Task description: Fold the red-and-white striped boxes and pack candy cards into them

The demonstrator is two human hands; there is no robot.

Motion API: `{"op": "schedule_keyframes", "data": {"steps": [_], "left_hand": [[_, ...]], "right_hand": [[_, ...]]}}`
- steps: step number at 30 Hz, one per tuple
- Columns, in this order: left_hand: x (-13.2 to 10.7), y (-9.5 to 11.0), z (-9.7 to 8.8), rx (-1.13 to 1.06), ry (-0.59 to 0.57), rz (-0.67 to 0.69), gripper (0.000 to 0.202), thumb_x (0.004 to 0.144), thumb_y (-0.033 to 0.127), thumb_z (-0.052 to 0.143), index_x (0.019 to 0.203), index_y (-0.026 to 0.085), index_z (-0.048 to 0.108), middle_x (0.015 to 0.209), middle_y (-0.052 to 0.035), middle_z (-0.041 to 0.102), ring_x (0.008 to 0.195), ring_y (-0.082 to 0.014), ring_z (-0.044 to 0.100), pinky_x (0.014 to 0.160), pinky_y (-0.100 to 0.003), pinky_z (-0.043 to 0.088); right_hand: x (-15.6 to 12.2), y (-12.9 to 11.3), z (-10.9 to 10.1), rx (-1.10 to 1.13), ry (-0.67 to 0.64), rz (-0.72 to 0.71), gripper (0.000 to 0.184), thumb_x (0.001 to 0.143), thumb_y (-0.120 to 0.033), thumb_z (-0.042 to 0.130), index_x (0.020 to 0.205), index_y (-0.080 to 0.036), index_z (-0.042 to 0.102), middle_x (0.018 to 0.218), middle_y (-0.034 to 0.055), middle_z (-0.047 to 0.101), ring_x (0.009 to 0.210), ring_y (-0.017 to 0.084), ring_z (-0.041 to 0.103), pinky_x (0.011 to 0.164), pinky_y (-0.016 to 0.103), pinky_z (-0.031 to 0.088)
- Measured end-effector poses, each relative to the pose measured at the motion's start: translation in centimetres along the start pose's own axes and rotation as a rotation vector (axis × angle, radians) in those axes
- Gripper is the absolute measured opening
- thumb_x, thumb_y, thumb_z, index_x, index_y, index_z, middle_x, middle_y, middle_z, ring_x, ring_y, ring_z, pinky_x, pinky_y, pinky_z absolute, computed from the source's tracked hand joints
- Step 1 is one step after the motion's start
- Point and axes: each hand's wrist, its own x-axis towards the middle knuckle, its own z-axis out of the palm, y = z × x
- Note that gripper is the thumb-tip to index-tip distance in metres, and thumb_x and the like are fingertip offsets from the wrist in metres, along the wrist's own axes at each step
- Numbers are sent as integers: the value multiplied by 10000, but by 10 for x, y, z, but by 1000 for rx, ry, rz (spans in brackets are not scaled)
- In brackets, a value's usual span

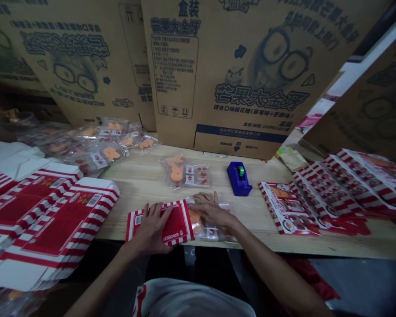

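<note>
Your left hand (151,231) lies flat on a red-striped cardboard carton (177,226), your right hand (211,210) open on a clear bag of orange sweets (198,225).

Packing workshop: box blanks (69,224), shipping cartons (214,75)

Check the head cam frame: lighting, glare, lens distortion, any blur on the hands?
Head view: dim, flat light, deep shadow below the wooden table; small glare on the plastic bag; wide-angle bending tilts the cardboard boxes outward; left hand and right hand look fairly sharp, only slightly soft.
</note>
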Motion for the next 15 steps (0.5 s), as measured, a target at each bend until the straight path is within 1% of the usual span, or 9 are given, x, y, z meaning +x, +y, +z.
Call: {"op": "schedule_keyframes", "data": {"steps": [2,3,5,6,8,10,11,13,15], "left_hand": [[2,0,-1,-5,-14,3,1113,459,480,754,1430,106,358,1386,-254,388,1291,-424,339,1117,-607,118],[3,0,-1,-5,-17,5,1123,458,487,758,1435,112,352,1393,-251,385,1294,-422,338,1117,-606,117],[3,-1,-1,-10,-28,8,1145,457,519,764,1443,122,340,1411,-251,373,1306,-422,329,1117,-609,116],[3,-3,0,-15,-39,5,1155,455,537,766,1445,125,337,1420,-252,367,1313,-423,324,1116,-611,116],[2,-5,0,-26,-65,-11,1169,445,556,773,1443,131,338,1436,-253,359,1326,-426,313,1115,-614,114],[0,-5,0,-31,-80,-29,1172,442,546,780,1445,138,332,1444,-254,355,1334,-429,305,1112,-616,113],[0,-4,0,-31,-81,-36,1172,444,536,781,1447,137,327,1445,-255,355,1337,-430,301,1111,-615,113],[0,1,1,-30,-70,-48,1160,453,522,778,1448,138,322,1440,-256,361,1335,-431,300,1104,-611,127],[2,10,1,-23,-52,-59,1139,454,506,775,1439,139,336,1425,-255,373,1319,-432,312,1095,-602,149]], "right_hand": [[3,-3,5,64,-12,-26,403,823,-77,546,1081,-341,707,1413,63,501,1375,342,313,1050,707,-66],[4,-3,7,115,28,-30,402,789,-58,563,1029,-336,727,1396,45,525,1367,329,340,1078,680,-37],[-1,4,10,217,186,12,350,781,-81,563,973,-311,744,1347,37,574,1328,290,419,1130,611,78],[-7,10,10,255,283,50,322,810,-122,538,1003,-287,736,1334,56,583,1307,274,449,1135,579,153],[-28,25,6,294,494,180,327,872,-229,474,1118,-210,689,1314,129,587,1262,276,500,1096,541,297],[-55,38,1,292,639,364,431,892,-366,463,1226,-139,614,1242,193,618,1188,313,557,1015,544,399],[-66,40,0,304,681,450,490,877,-434,489,1240,-124,598,1176,200,653,1124,328,598,970,538,440],[-81,34,3,369,691,532,537,842,-511,536,1221,-137,603,1073,175,699,1016,326,650,907,504,493],[-80,15,15,515,618,464,499,849,-512,541,1214,-176,598,1049,135,715,980,296,668,886,464,517]]}}
